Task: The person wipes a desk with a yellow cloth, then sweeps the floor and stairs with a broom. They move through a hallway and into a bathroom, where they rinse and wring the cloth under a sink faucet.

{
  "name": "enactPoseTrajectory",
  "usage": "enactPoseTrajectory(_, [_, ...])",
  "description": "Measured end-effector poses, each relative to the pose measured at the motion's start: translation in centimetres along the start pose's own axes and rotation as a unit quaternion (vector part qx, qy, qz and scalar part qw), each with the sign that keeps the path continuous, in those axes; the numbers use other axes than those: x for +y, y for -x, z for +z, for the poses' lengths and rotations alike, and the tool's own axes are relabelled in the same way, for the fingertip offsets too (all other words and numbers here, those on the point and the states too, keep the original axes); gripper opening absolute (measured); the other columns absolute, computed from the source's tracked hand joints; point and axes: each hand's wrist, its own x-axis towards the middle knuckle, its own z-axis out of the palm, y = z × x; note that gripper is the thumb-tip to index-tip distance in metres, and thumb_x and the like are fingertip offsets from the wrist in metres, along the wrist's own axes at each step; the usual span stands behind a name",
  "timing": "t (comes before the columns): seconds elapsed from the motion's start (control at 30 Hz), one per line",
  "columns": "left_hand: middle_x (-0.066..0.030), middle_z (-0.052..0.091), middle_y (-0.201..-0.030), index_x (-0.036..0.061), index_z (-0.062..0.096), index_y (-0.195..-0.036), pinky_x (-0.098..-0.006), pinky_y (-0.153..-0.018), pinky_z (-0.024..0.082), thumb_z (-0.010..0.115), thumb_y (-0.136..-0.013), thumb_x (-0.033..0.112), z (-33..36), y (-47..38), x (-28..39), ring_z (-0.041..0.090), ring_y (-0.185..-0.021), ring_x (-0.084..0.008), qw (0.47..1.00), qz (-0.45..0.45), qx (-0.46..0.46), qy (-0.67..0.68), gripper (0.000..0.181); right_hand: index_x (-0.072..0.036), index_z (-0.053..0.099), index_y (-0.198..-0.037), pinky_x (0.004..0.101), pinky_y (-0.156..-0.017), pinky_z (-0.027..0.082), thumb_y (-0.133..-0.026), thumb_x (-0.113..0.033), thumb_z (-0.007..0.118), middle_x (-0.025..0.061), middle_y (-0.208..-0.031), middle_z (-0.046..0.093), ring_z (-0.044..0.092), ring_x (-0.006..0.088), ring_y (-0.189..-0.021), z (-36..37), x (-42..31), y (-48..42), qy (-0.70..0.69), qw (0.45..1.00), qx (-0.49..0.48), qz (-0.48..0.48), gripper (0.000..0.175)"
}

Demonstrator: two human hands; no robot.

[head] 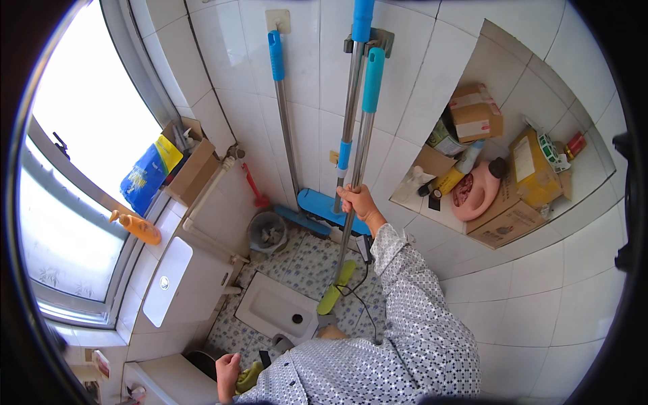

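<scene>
My right hand (358,202) is closed round the metal pole of a mop (365,131), which has a teal grip at its top and a lime-green head (336,288) on the patterned floor. Just behind it, a second pole with blue grips (353,91) leads down to a wide blue mop head (319,202) against the wall. My left hand (229,373) is low in the picture with its fingers curled; whether it holds anything cannot be made out. A yellow-green cloth (249,377) lies beside that hand, near the patterned sleeve.
A squat toilet (276,306) is set in the floor below a white cistern (187,283). Near the corner are a waste bin (267,232) and a blue broom (304,221). A black cable (365,306) trails over the floor. Boxes and a pink jug (478,195) fill the wall niche.
</scene>
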Motion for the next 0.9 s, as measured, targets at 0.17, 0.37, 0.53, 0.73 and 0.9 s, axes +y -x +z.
enactPoseTrajectory(0.17, [-0.0004, 0.055, -0.058, -0.006, 0.066, -0.087, -0.0235, -0.045, 0.037, 0.064, -0.087, 0.018, 0.5, -1.0, 0.7, 0.048, -0.048, -0.0078, 1.0, 0.0, -0.012, -0.012, 0.024, -0.01, 0.047, -0.057, 0.031, -0.044, 0.041, -0.084, -0.016, 0.071, 0.003, -0.044, 0.048, 0.045, 0.0125, -0.039, -0.5, -1.1, -0.6, -0.017, 0.999, -0.049, 0.008, 0.036])
enactPoseTrajectory(0.37, [-0.0003, 0.055, -0.058, -0.0059, 0.066, -0.087, -0.0233, -0.045, 0.037, 0.064, -0.086, 0.019, 0.8, -1.3, 1.2, 0.048, -0.048, -0.0073, 0.999, 0.018, -0.025, -0.013, 0.025, -0.01, 0.047, -0.056, 0.032, -0.045, 0.041, -0.083, -0.016, 0.072, 0.0029, -0.044, 0.047, 0.045, 0.0132, -0.039, -0.7, 0.4, -1.5, -0.021, 0.999, -0.029, -0.023, 0.037])
enactPoseTrajectory(0.53, [-0.0008, 0.056, -0.061, -0.0059, 0.067, -0.086, -0.0243, -0.046, 0.036, 0.066, -0.084, 0.019, 1.1, -0.9, 1.5, 0.046, -0.05, -0.0069, 1.0, 0.008, -0.015, -0.021, 0.025, -0.01, 0.047, -0.06, 0.0323, -0.046, 0.04, -0.083, -0.013, 0.07, 0.0024, -0.046, 0.047, 0.045, 0.0135, -0.039, -1.7, 0.6, -2.7, -0.04, 0.997, -0.062, 0.001, 0.033])
enactPoseTrajectory(0.73, [-0.001, 0.056, -0.059, -0.0062, 0.066, -0.087, -0.0241, -0.045, 0.037, 0.064, -0.087, 0.019, 0.9, -1.2, 1.3, 0.048, -0.049, -0.0076, 1.0, -0.008, -0.014, -0.022, 0.026, -0.011, 0.047, -0.062, 0.0323, -0.046, 0.039, -0.085, -0.01, 0.067, 0.0021, -0.046, 0.047, 0.046, 0.0137, -0.041, -2.5, 0.6, -3.3, -0.06, 0.994, -0.092, -0.004, 0.031])
enactPoseTrajectory(0.9, [-0.0005, 0.054, -0.058, -0.0064, 0.066, -0.087, -0.0244, -0.045, 0.037, 0.063, -0.087, 0.02, 1.5, -1.8, 1.0, 0.048, -0.048, -0.0077, 0.999, -0.002, -0.033, -0.024, 0.026, -0.01, 0.047, -0.061, 0.0315, -0.047, 0.041, -0.085, -0.011, 0.068, 0.0025, -0.047, 0.048, 0.048, 0.0143, -0.042, -2.7, 0.7, -3.7, -0.046, 0.998, -0.047, -0.007, 0.031])
